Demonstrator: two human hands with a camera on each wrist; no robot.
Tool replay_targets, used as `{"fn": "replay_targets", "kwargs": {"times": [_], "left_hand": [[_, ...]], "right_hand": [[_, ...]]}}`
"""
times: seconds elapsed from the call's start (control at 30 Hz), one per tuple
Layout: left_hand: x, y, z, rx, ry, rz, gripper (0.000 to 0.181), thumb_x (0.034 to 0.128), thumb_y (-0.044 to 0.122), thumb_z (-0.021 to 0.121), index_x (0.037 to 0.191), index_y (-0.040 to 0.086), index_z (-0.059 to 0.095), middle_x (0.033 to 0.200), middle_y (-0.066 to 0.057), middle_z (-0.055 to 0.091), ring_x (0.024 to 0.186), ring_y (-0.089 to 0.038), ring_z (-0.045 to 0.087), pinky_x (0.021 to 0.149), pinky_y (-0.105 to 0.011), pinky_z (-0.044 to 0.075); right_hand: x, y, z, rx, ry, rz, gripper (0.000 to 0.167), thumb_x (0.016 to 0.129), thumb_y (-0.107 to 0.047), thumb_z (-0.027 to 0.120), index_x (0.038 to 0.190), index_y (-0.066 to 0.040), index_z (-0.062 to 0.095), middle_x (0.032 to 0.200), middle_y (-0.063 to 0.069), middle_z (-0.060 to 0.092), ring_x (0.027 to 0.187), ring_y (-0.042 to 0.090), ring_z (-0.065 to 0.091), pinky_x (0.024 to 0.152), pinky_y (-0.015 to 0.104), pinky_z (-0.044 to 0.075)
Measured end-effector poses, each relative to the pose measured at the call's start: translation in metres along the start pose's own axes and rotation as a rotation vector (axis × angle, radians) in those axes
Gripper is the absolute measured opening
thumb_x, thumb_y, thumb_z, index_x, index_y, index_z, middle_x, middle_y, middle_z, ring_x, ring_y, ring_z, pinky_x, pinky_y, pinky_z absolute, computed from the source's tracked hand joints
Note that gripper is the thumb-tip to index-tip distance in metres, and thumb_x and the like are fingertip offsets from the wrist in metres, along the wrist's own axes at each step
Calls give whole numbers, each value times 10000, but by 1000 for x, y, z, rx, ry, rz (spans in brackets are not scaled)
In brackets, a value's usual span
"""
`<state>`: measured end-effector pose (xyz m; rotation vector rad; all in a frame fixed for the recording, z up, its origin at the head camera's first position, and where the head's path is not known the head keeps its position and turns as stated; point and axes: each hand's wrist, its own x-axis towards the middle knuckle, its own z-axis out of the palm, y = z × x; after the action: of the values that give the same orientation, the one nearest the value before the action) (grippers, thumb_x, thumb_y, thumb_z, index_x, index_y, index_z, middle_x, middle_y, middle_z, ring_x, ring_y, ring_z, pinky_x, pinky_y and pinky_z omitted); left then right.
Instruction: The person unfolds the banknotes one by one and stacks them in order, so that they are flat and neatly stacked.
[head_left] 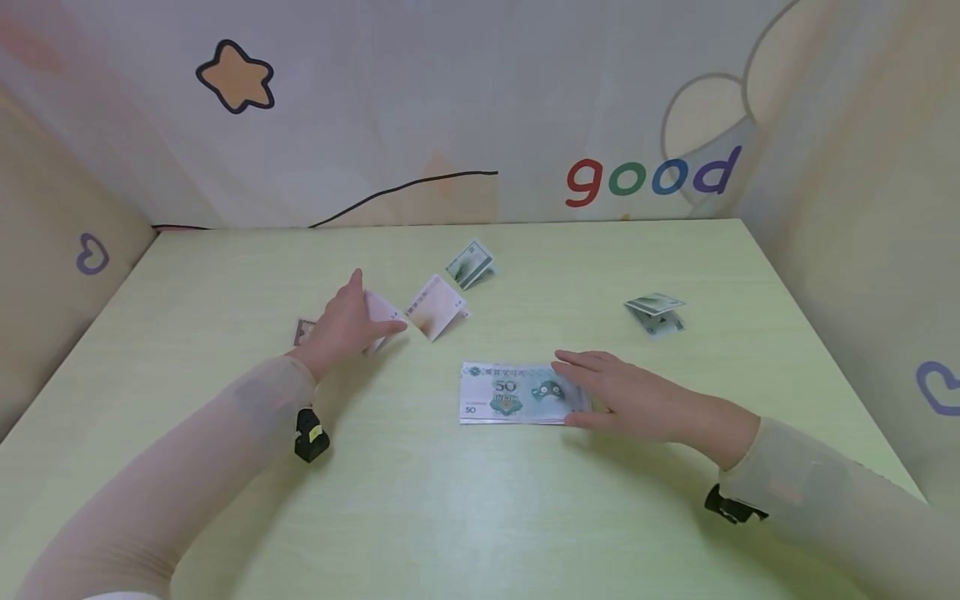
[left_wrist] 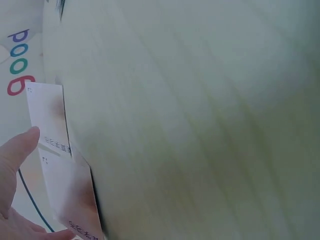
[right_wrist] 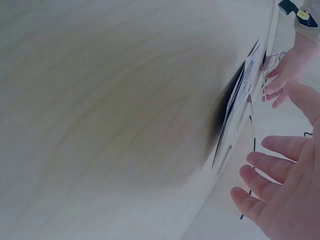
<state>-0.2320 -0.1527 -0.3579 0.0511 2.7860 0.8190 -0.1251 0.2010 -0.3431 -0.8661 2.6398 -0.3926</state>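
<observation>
In the head view my left hand [head_left: 345, 325] reaches over a folded pinkish banknote [head_left: 382, 308], thumb spread away from the fingers. The left wrist view shows the thumb [left_wrist: 22, 145] overlapping the edge of a pale note [left_wrist: 50, 110]; whether it touches is unclear. A second such note [left_wrist: 75, 195] stands beside it, near my fingers. My right hand [head_left: 637, 396] hovers at the right end of a flat stack of banknotes [head_left: 517, 392] with a green 50 note on top. Its fingers are spread and grip nothing in the right wrist view, with the stack [right_wrist: 240, 100] beyond them.
Another folded pinkish note [head_left: 437, 308] stands right of my left hand. Folded green notes stand behind it [head_left: 471, 264] and at the right [head_left: 656, 314]. A brownish note [head_left: 303, 331] shows partly behind my left wrist. Printed fabric walls surround the pale wooden table [head_left: 450, 508].
</observation>
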Motion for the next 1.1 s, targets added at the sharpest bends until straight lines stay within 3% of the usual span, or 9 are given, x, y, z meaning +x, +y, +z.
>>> {"fn": "replay_targets", "kwargs": {"times": [0.17, 0.63, 1.1], "left_hand": [[3, -2, 3, 1, -10, -31, 1044, 827, 393, 691, 1460, -56, -8, 1445, -287, 228, 1220, -370, 366, 1026, -483, 321], [7, -7, 8, 9, 16, -24, 901, 830, 382, 688, 1430, -74, 193, 1297, -266, 372, 1090, -345, 428, 923, -459, 429], [-2, -4, 4, -230, 62, 46, 887, 846, 312, 684, 1456, -50, 150, 1458, -226, 271, 1311, -340, 319, 1040, -440, 314]], "right_hand": [[0, 1, 0, 11, -5, 2, 733, 888, -431, 598, 1454, -65, 312, 1512, 98, 253, 1361, 314, 238, 1042, 491, 293], [1, -2, -1, 29, -20, 27, 740, 881, -425, 610, 1461, -82, 304, 1521, 81, 236, 1372, 306, 218, 1045, 502, 282], [-1, 1, 0, 34, -16, 20, 739, 885, -423, 606, 1464, -84, 296, 1524, 71, 229, 1374, 290, 218, 1049, 482, 286]]}}
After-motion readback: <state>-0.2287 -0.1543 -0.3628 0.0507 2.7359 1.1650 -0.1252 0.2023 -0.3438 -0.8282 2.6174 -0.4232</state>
